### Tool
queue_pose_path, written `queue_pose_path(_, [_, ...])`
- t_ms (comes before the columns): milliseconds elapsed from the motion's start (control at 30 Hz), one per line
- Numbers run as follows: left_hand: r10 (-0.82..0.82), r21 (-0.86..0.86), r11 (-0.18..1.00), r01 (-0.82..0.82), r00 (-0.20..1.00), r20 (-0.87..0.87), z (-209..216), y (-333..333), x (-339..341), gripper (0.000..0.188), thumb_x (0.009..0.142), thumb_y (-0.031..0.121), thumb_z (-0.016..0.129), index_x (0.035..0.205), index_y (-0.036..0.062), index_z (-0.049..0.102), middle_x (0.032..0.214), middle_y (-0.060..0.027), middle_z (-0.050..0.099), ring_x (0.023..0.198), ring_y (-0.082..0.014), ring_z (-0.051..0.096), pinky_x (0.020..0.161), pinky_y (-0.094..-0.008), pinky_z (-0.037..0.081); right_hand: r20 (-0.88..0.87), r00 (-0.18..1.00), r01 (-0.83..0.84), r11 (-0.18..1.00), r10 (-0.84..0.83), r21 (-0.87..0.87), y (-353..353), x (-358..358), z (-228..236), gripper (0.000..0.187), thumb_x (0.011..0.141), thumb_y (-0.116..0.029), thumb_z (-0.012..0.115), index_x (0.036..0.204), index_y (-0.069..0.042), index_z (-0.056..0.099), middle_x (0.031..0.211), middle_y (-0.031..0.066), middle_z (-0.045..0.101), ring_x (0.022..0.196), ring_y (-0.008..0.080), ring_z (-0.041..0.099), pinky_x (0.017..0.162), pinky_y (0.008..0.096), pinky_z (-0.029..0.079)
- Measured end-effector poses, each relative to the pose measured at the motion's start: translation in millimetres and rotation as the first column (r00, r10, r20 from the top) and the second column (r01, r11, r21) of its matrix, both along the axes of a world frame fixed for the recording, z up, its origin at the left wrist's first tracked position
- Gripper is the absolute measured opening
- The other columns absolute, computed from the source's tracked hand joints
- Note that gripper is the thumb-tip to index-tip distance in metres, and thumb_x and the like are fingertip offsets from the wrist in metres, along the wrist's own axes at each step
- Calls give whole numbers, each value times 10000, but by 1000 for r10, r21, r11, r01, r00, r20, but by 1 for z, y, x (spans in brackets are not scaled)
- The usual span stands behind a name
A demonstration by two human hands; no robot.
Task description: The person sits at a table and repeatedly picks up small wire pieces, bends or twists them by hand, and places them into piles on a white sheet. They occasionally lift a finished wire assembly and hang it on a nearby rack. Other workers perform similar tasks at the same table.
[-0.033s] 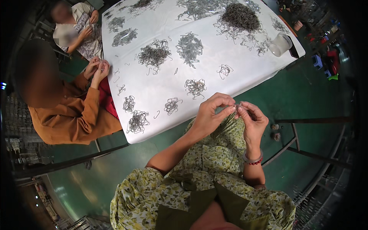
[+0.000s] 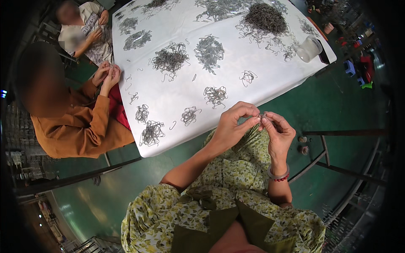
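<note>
Both my hands meet fingertip to fingertip just off the near edge of the white table (image 2: 253, 95), pinching one small piece (image 2: 262, 116) between them. Taking my hands as the centre of the clock, far off at nine o'clock a co-worker in orange (image 2: 78, 130) sits by the table's left edge, hands together. Another person in a pale patterned top (image 2: 86, 19) is beyond, at ten. On the table towards nine lie a tangled heap of wire hooks (image 2: 152, 134), a smaller heap (image 2: 142, 114) just above it, a lone hook (image 2: 172, 125), then a loose cluster (image 2: 190, 116). At ten, a bigger heap of hooks (image 2: 169, 59) lies beyond a nearer cluster (image 2: 215, 97). Around eleven is a pile of clear, shiny slips (image 2: 209, 54); between eleven and twelve, a few scattered hooks (image 2: 248, 77). A tall dark mound of hooks (image 2: 265, 19) rises at twelve. At one, a clear plastic tub (image 2: 309, 49) stands beside a dark flat thing (image 2: 324, 54) at the table's edge. Blue stools (image 2: 349, 67) are at two, and a metal bar (image 2: 346, 132) runs at three.

My left hand (image 2: 235, 122) grips the piece with thumb and forefinger. My right hand (image 2: 277, 131) pinches it likewise, its other fingers curled; the fingertips hide most of it, so I cannot tell its shape.
</note>
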State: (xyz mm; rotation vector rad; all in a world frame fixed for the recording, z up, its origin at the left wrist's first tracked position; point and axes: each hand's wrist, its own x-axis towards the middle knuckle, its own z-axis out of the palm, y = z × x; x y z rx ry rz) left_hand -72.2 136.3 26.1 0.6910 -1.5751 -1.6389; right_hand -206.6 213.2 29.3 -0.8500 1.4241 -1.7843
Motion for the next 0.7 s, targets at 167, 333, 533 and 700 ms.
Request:
queue_pose_path(167, [55, -40, 998, -56, 998, -16, -2, -4, -3, 97, 877, 61, 649, 953, 2, 642, 1037, -74, 596, 965, -132, 582, 871, -273, 478, -69, 997, -37, 999, 36, -1, -5, 2, -2, 180, 818, 95, 654, 997, 78, 658, 873, 120, 674, 693, 138, 622, 616, 241, 526])
queue_pose_path(333, [146, 44, 988, -146, 989, -7, -1, 2, -5, 130, 900, 78, 626, 997, -5, 602, 1000, -75, 636, 951, -125, 595, 859, -268, 479, -85, 993, -82, 995, 78, -49, -9, 8, -4, 228, 818, 97, 652, 1043, 60, 657, 913, 119, 679, 719, 123, 624, 619, 232, 530])
queue_pose_path(533, [202, -35, 978, -204, 979, -39, 2, -1, 9, 101, 924, 52, 583, 1004, -7, 566, 984, -88, 659, 946, -123, 597, 843, -274, 482, -239, 971, -41, 998, 28, -50, -58, -2, -3, 181, 830, 53, 654, 1007, 31, 684, 868, 87, 681, 699, 107, 599, 600, 221, 487])
queue_pose_path(700, [211, -52, 976, -210, 978, -1, -12, -2, 22, 80, 918, 25, 581, 994, 5, 567, 965, -91, 665, 922, -126, 600, 828, -274, 484, -643, 732, -275, 961, 225, 24, -172, 1, -43, 138, 826, 6, 639, 953, 34, 685, 866, 109, 677, 764, 188, 611, 672, 278, 477])
